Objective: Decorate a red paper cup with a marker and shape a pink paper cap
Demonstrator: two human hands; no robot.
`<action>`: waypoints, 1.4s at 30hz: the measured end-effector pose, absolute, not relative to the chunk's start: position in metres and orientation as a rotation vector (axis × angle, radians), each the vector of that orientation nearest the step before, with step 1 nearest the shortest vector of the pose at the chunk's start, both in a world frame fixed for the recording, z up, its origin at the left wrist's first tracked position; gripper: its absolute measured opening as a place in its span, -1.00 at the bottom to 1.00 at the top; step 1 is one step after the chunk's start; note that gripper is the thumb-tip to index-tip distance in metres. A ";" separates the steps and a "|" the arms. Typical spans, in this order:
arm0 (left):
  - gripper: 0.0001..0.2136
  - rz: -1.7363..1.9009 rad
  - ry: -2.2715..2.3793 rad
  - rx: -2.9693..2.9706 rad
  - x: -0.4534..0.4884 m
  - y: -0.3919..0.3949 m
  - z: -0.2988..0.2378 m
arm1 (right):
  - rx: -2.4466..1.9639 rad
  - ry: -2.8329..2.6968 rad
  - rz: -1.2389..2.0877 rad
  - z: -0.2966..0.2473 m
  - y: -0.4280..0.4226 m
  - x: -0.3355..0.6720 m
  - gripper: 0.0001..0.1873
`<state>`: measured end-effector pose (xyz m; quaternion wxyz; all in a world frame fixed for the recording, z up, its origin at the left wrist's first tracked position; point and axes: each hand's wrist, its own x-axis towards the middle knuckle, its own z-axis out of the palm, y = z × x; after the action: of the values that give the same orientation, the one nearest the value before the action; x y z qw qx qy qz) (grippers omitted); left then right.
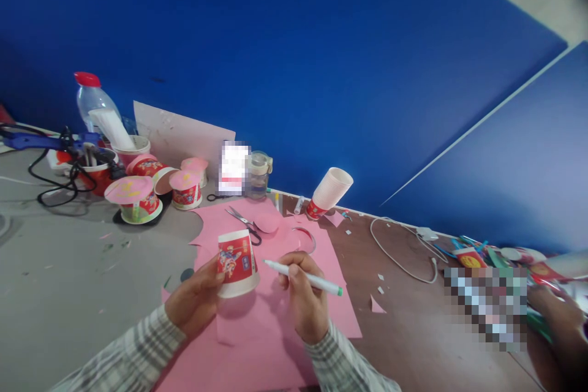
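Note:
My left hand is closed around the left side of a red and white paper cup, which is upside down with its wide rim lowest. In my right hand is a white marker with a green end, its tip close to the cup's right side. Pink paper lies under both hands. Just behind the cup are scissors with dark handles and a round pink paper piece. A thin ring rests on the paper to their right.
A leaning stack of paper cups stands near the blue partition. Cups with pink paper tops and a red-capped bottle are at left. A white cable lies at right, where another person's hand shows.

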<state>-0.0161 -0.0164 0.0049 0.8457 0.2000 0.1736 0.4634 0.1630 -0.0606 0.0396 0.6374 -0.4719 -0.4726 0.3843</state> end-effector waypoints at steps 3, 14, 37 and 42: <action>-0.65 1.012 0.379 0.461 -0.013 -0.017 0.007 | -1.094 -1.176 0.822 0.042 -0.066 0.160 -0.82; -0.62 1.025 0.408 0.609 -0.011 -0.019 0.010 | -1.067 -1.646 0.555 0.052 -0.076 0.144 -0.85; -0.61 1.036 0.417 0.567 -0.010 -0.019 0.010 | -1.200 -1.449 0.642 0.046 -0.069 0.154 -0.82; -0.64 1.027 0.387 0.460 -0.013 -0.017 0.005 | -1.190 -1.260 0.670 0.045 -0.062 0.164 -0.80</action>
<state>-0.0127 -0.0167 0.0047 0.8282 0.2166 0.1822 0.4837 0.1643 -0.0615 0.0445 0.5987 -0.5131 -0.5431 0.2888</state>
